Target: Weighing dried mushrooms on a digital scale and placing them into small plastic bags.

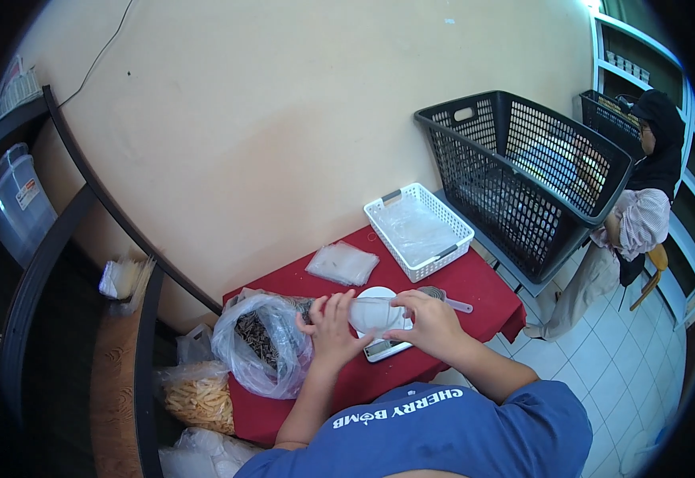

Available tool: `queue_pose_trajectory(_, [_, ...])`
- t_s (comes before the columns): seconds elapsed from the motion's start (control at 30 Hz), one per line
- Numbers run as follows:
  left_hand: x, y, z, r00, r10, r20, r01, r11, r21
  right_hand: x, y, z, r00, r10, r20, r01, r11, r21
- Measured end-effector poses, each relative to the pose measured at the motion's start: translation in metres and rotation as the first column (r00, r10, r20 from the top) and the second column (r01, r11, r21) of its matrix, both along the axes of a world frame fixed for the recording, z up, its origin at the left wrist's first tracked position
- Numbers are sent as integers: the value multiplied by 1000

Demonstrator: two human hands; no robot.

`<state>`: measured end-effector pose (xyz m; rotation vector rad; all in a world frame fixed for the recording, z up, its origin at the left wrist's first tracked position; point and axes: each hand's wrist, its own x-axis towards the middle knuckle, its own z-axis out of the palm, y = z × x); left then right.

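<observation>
Between my two hands a small clear plastic bag (373, 315) is stretched out, pinched at its sides. My left hand (331, 328) grips its left edge with some fingers spread. At the opposite edge, the thumb and fingers of my right hand (429, 322) close on the plastic. Below the bag is a white kitchen scale (387, 351), with a round white plate (376, 293) on top, partly hidden by the bag and my hands. Just beyond my right hand lies a scoop with a translucent handle (459, 306).
A large plastic bag of dark pieces (258, 338) sits at the left of the red-covered table (487, 299). Flat clear bags (343, 264) and a white basket (419, 231) lie behind. A tall black crate (515, 183) stands right, near a seated person (642, 207). Shelving (117, 223) borders the left.
</observation>
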<state>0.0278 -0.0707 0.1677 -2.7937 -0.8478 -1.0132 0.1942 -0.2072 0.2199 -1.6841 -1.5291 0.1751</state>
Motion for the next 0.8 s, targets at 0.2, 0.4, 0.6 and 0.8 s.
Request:
queue_pose_trajectory(0.2, [5, -21, 9, 998, -46, 54, 54, 984, -168, 19, 3, -18, 1000, 1, -2, -1, 985, -175])
queue_pose_trajectory(0.4, [28, -36, -30, 975, -156, 156, 178, 973, -145, 14, 9, -40, 980, 157, -126, -179, 965, -192])
queue_pose_trajectory(0.6, [15, -30, -34, 989, 61, 132, -4, 920, -393, 78, 10, -81, 971, -157, 178, 202, 941, -272])
queue_pose_trajectory(0.8, [14, -32, -31, 987, 159, -36, -153, 828, -539, 127, 6, -143, 922, -305, 238, 386, 735, -557])
